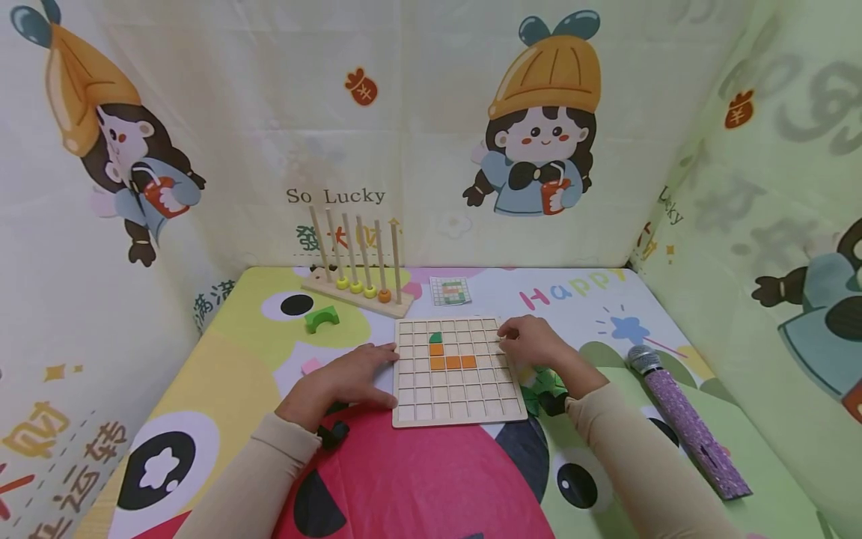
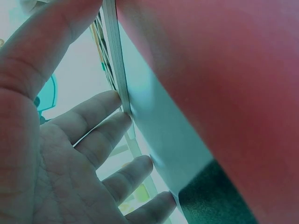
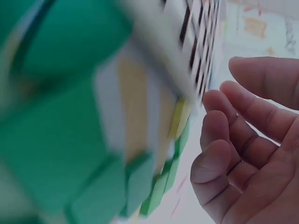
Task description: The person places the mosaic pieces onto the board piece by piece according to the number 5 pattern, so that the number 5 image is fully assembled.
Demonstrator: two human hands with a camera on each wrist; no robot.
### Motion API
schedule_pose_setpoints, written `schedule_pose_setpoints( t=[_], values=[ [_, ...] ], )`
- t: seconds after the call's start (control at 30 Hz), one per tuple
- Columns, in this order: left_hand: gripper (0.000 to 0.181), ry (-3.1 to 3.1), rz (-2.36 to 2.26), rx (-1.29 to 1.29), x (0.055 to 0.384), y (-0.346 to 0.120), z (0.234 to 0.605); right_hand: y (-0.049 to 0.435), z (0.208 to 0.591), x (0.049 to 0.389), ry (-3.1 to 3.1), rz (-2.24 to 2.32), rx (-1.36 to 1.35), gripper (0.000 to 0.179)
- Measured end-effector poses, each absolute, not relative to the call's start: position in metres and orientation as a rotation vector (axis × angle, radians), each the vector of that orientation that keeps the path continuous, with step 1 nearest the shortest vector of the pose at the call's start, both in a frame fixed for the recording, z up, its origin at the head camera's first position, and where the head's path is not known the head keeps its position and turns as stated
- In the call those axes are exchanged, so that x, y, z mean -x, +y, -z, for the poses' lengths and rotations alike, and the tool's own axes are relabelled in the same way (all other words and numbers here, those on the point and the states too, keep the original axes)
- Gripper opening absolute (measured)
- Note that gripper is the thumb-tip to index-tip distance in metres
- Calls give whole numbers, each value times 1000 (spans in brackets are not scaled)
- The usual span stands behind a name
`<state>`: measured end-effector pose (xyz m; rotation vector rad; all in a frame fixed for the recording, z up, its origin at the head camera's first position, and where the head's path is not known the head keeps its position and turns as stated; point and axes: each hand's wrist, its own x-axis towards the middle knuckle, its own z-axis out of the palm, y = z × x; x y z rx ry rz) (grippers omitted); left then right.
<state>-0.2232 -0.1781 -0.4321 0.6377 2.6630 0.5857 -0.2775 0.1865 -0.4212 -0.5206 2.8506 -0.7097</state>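
A wooden grid board (image 1: 417, 408) lies flat on the table, with several orange square tiles (image 1: 453, 362) in an L shape and a green tile (image 1: 435, 338) with a rounded corner above them. My left hand (image 1: 346, 376) touches the board's left edge, thumb and fingers spread; in the left wrist view its fingertips meet the board's edge (image 2: 120, 60). My right hand (image 1: 532, 343) is at the upper right edge. The right wrist view shows its fingers (image 3: 216, 161) loosely bent, nothing visible between them and the thumb. Green blocks (image 3: 56, 154) lie beside the board, partly hidden by my right wrist in the head view.
Behind the board are a peg stand (image 1: 404, 305) with yellow and orange beads and a small patterned card (image 1: 450, 291). A green arch block (image 1: 322, 319) and a pink block (image 1: 312, 366) lie left. At right lies a purple glittery microphone (image 1: 694, 427). Printed cloth walls surround the table.
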Motion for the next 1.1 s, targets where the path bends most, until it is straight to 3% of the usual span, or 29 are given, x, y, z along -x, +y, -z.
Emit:
schedule_pose_setpoints(
  t=[0.6,1.1],
  values=[
    [84,2669,-596,-661,224,-179,434,223,430,303,2901,446,335,38],
    [83,2661,-615,-668,222,-178,434,228,429,300,2896,498,250,27]
  ],
)
